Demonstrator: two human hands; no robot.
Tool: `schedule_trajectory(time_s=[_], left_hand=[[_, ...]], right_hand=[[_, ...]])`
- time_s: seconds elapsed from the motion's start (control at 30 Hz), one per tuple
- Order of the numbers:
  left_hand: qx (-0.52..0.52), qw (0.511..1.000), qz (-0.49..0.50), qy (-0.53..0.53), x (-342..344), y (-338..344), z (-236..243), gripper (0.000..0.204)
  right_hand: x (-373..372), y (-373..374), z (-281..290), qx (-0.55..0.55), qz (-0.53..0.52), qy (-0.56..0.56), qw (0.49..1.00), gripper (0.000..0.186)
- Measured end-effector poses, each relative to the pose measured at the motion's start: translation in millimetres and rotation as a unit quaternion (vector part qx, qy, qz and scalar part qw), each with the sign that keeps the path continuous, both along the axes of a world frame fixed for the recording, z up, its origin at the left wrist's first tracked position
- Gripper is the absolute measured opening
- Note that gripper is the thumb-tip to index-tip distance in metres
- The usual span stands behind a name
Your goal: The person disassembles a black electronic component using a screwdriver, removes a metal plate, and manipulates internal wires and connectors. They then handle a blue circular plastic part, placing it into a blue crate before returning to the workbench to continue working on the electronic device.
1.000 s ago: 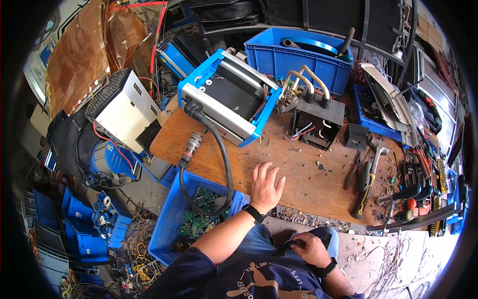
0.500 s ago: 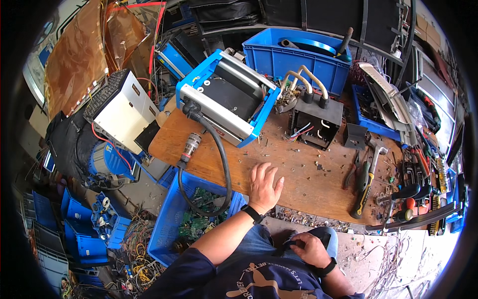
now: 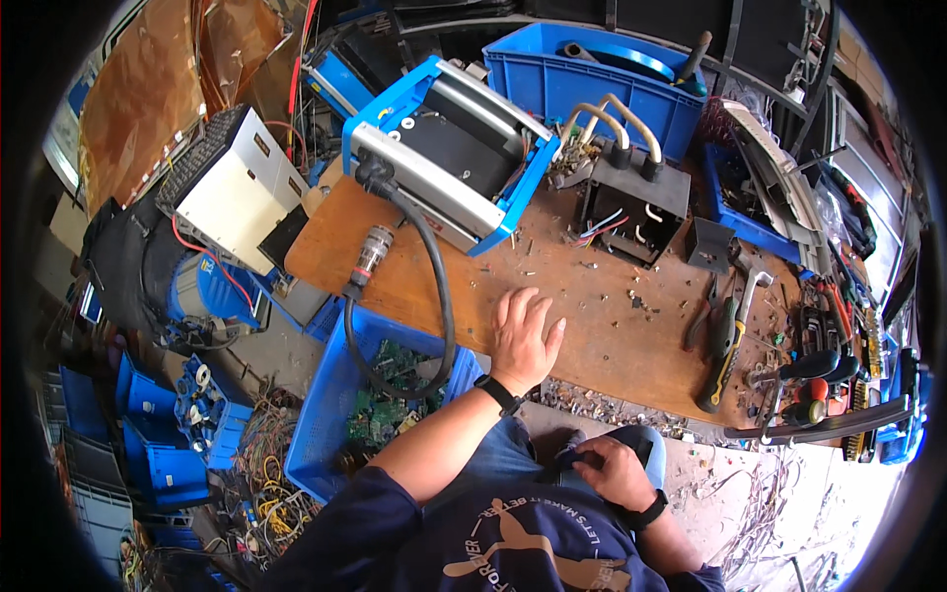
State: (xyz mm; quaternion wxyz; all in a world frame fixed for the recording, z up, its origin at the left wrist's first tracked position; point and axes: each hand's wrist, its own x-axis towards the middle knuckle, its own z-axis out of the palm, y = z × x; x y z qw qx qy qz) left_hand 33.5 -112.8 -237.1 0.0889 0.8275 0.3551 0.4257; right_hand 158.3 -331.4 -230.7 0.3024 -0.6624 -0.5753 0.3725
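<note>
My left hand [image 3: 526, 340] lies palm down with spread fingers on the front edge of the brown wooden table [image 3: 612, 370]. Nothing shows in its grasp. Low over my lap, my right hand [image 3: 614, 471] has its fingers curled together; whatever they may hold is hidden. Left of my left hand, a thick black cable [image 3: 446, 316] loops down from a blue-and-silver equipment casing [image 3: 449, 187] over the table edge. A ribbed metal connector [image 3: 370, 255] is at its end. Under the loop, a blue crate [image 3: 316, 424] holds green circuit boards [image 3: 380, 395].
A black metal box [image 3: 641, 183] with loose wires stands at the back, before a blue bin [image 3: 592, 94]. On the right lie pliers [image 3: 701, 316], a hammer [image 3: 725, 365] and other hand tools. Small scraps dot the tabletop. Wire bundles [image 3: 271, 464] cover the floor at left.
The whole view has shifted slightly, so the table and casing sit higher in the picture. Both hands keep nearly the same places and poses.
</note>
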Motion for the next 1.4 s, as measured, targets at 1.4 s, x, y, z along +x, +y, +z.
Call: schedule_trajectory(time_s=[1.4], left_hand=[[0.026, 0.999, 0.008, 0.018, 2, 1, 2, 0.033]], right_hand=[[8, -7, -11, 0.019, 0.01, -0.019, 1.0, 0.025]])
